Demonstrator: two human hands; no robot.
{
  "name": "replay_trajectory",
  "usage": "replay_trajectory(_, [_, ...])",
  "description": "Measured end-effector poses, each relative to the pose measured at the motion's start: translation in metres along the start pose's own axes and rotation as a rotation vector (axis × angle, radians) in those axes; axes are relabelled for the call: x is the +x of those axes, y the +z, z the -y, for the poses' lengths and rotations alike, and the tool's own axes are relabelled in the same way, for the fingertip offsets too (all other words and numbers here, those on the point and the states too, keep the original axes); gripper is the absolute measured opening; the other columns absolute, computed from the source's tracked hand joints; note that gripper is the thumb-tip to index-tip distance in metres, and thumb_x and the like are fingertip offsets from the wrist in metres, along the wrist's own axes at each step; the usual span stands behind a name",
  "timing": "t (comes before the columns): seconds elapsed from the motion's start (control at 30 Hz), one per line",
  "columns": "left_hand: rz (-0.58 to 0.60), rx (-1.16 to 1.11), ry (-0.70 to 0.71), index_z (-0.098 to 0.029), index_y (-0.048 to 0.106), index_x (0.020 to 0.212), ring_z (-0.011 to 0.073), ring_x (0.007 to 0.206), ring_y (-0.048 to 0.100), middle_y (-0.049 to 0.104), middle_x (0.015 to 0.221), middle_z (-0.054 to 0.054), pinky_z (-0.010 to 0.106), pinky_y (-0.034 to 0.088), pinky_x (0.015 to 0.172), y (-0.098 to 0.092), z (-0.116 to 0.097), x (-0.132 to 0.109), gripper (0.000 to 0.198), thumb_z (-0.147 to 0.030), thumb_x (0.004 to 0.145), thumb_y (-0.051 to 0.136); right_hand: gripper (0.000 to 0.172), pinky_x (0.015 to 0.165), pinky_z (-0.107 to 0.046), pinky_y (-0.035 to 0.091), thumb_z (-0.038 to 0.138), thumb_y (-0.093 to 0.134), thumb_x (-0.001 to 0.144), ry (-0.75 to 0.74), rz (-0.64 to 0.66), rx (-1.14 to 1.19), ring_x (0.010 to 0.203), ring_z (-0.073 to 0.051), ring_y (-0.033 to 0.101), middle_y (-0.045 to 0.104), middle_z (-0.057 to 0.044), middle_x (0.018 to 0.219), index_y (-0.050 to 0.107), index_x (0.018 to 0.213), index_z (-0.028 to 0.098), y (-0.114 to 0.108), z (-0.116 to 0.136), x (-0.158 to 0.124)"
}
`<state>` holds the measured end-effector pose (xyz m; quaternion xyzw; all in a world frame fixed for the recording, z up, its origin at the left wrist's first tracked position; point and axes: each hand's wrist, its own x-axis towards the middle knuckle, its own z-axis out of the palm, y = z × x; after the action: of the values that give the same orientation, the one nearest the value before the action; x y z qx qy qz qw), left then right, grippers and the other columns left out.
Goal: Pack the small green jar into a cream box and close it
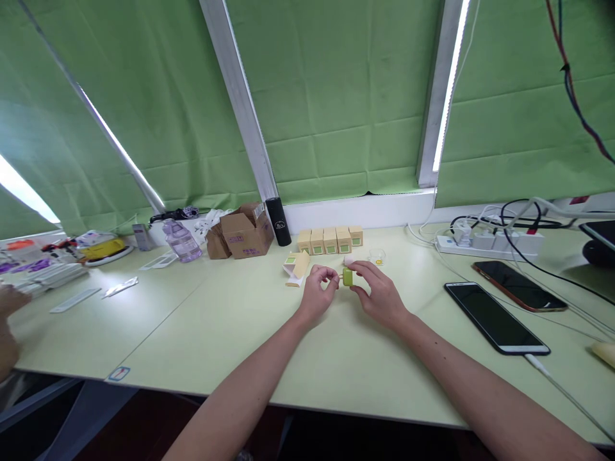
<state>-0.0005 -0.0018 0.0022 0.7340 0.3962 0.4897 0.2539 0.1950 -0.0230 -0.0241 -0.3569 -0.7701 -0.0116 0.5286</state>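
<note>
A small green object (348,276) sits between my two hands over the pale green table (192,326). My right hand (382,294) pinches it with fingers curled. My left hand (319,291) is closed in a pinch beside it, touching its left end. Just behind my left hand lies an opened small beige box (296,266). A row of several small beige boxes with green labels (330,240) stands further back. A tiny clear cup with something yellow (378,258) sits behind my right hand.
Two phones (494,317) (519,285) lie at the right, near a power strip (485,242) with cables. A black cylinder (278,221), a cardboard box (245,232) and a plastic bottle (181,240) stand at the back. Another person's hand (9,301) shows at the far left.
</note>
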Motion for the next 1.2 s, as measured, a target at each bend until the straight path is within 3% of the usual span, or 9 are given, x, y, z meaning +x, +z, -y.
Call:
replay_trajectory(0.8, [-0.001,-0.003,-0.016,-0.021,0.067,0.078,0.0232,0.098,0.061,0.068,0.084,0.006,0.037,0.049,0.088,-0.0032,0.0012,0.0007,0.019,-0.026,0.095,0.061,0.052,0.097,-0.051,0.065,0.012,0.055,0.095,0.03,0.03,-0.061,0.126,-0.03,0.067,0.069,-0.011,0.137,0.051,0.144,0.028,-0.0033,0.0049,0.0003])
replay_trajectory(1.0, [-0.06,0.069,0.039,-0.022,0.07,0.101,0.0269,0.116,0.056,0.071,0.104,0.01,0.044,0.048,0.101,-0.0055,0.0038,-0.0005,0.01,-0.023,0.095,0.061,0.054,0.094,-0.049,0.066,0.009,0.055,0.093,0.049,0.042,-0.014,0.121,-0.03,0.067,0.063,-0.012,0.136,0.05,0.144,0.028,-0.0068,0.0083,0.0024])
replay_trajectory(1.2, [0.018,0.149,0.219,-0.025,0.06,0.131,0.0297,0.136,0.042,0.062,0.133,0.012,0.051,0.04,0.118,-0.0058,-0.0054,-0.0073,0.04,-0.022,0.092,0.068,0.06,0.094,-0.05,0.066,0.009,0.052,0.096,0.033,0.028,-0.01,0.116,-0.03,0.068,0.058,-0.013,0.13,0.048,0.152,0.03,-0.0059,0.0085,0.003])
